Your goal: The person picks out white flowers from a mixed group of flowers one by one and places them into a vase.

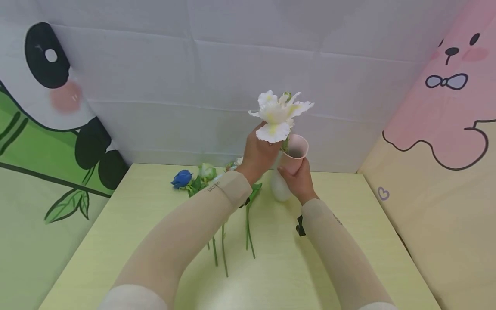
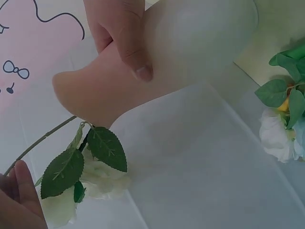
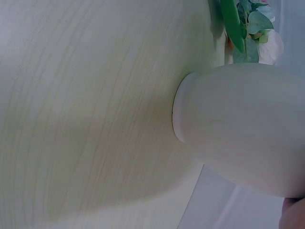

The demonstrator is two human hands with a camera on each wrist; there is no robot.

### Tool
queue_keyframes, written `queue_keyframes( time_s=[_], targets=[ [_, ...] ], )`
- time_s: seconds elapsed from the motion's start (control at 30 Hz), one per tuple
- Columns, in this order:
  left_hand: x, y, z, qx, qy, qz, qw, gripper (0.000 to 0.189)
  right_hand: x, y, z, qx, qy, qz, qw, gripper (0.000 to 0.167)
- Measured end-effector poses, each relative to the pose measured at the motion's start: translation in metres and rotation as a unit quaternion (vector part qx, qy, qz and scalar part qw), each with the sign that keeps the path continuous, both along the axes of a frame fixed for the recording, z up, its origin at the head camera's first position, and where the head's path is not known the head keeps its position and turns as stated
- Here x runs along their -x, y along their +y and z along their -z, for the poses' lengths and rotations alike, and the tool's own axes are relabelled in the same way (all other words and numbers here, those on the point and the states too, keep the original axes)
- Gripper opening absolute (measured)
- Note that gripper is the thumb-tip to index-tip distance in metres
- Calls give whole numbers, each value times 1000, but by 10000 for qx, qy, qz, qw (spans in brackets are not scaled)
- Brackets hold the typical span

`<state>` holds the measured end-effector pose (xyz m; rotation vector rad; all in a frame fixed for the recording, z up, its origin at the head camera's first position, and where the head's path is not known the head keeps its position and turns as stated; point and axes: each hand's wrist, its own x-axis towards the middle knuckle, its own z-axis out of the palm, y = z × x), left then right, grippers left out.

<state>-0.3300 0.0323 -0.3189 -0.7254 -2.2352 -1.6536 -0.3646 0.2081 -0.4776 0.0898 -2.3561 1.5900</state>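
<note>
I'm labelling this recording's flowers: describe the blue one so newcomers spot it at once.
In the head view, look near the far edge of the pale table, left of the left hand. The blue flower lies leftmost there, beside a greenish-white bloom; its deep blue sets it apart from paler neighbours.

Your vase (image 1: 291, 163) fades from pink above to white below — the white flower (image 1: 274, 115) at its eleven o'clock wears yellow patches, the rose (image 1: 181, 179) at nine, blue.

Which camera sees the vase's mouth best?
The head view, because it looks into the mouth of the vase. The left wrist view shows only the rim side-on; the right wrist view shows the base, not the mouth.
</note>
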Motion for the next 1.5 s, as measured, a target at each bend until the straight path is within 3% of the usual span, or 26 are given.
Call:
queue_keyframes(
  time_s=[0.03, 0.07, 0.1, 0.2, 0.37, 0.63, 0.87, 1.07, 1.27, 1.33, 1.4, 1.5],
  targets=[
    [0, 2, 0, 772, 488, -689, 9934, 25, -1, 1, 1, 11, 23, -3, 10000, 88],
    [0, 3, 1, 1205, 841, -1181, 9821, 26, -2, 1, 1, 17, 50, -9, 10000, 87],
    [-1, 5, 1, 926, 673, -1132, 9870, 26, -2, 2, 1, 20, 60, -16, 10000, 86],
    [-3, 10, 2, 660, 349, -1032, 9919, 20, -5, 3, 2, 31, 52, -50, 10000, 86],
    [-8, 21, 1, 787, 259, -1091, 9906, 11, -11, 7, 0, 40, -10, -187, 9998, 88],
    [-5, 35, 1, 1727, 625, -1360, 9735, 16, -15, 10, -1, -76, -144, -330, 9993, 90],
    [1, 49, -1, 2205, 296, -1271, 9666, 27, -16, 12, -2, -86, -130, -354, 9993, 89],
    [7, 60, 1, 2705, 270, -1489, 9508, 21, -18, 13, -5, 19, -179, -430, 9989, 89],
    [20, 66, -1, 2857, 186, -1531, 9458, 19, -13, 11, -7, 65, -141, -446, 9989, 87],
    [24, 66, 1, 3105, 276, -1504, 9382, 19, -10, 10, -6, 141, -65, -483, 9987, 85],
    [26, 65, 5, 3442, 418, -1509, 9258, 17, -8, 8, -5, 163, 40, -486, 9987, 83],
    [31, 63, 10, 3474, 417, -1547, 9239, 14, -4, 6, -4, 18, 167, -407, 9990, 83]
  ],
)
